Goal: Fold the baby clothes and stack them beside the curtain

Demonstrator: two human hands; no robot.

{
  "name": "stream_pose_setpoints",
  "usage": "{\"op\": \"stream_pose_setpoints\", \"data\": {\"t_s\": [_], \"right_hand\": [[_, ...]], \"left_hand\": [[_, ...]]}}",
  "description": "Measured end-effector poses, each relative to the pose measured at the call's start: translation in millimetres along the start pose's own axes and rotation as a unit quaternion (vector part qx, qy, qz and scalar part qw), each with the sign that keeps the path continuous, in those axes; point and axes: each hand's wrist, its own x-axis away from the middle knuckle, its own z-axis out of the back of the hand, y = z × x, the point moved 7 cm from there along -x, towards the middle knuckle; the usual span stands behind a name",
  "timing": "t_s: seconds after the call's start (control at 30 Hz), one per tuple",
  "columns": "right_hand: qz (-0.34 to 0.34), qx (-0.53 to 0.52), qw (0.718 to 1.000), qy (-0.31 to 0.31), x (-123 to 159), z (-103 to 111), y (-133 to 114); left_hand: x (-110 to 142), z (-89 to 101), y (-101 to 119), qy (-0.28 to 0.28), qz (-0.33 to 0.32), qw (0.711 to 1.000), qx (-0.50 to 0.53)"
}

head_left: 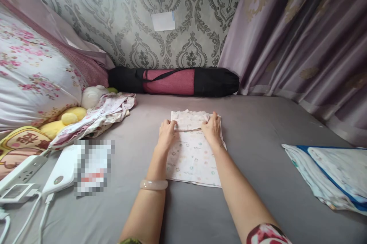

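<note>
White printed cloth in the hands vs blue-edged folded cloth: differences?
Contact: the left hand and right hand hold the white, small-print, rectangular fabric cloth; the pale, blue-edged, folded fabric cloth lies untouched.
Look: the white cloth shows no blue trim; the blue-edged cloth does.
Framing: the white cloth is wholly in frame; the blue-edged cloth is cut off at right.
Shared: both lie on the grey sheet.
</note>
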Motion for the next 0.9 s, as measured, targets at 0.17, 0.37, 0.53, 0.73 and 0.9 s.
{"op": "stream_pose_setpoints", "data": {"t_s": [0.17, 0.37, 0.53, 0.73, 0.9], "right_hand": [[-0.119, -0.06, 0.991, 0.007, -21, 0, 33], [-0.107, -0.114, 0.988, -0.017, -35, -6, 48], [-0.08, -0.077, 0.992, -0.061, -33, -10, 44], [-0.043, -0.022, 0.997, -0.067, -31, 2, 41], [-0.026, 0.023, 0.996, -0.082, -27, 7, 38]], "left_hand": [[0, 5.9, 3, 0.035, -0.009, 0.999, 0.005], [0, 9.9, -3, 0.056, 0.018, 0.998, 0.0], [0, 8.4, -9, 0.063, 0.027, 0.998, -0.004], [2, 6.3, -6, 0.033, 0.035, 0.999, -0.026], [4, 9.6, -7, 0.005, 0.052, 0.999, 0.002]]}}
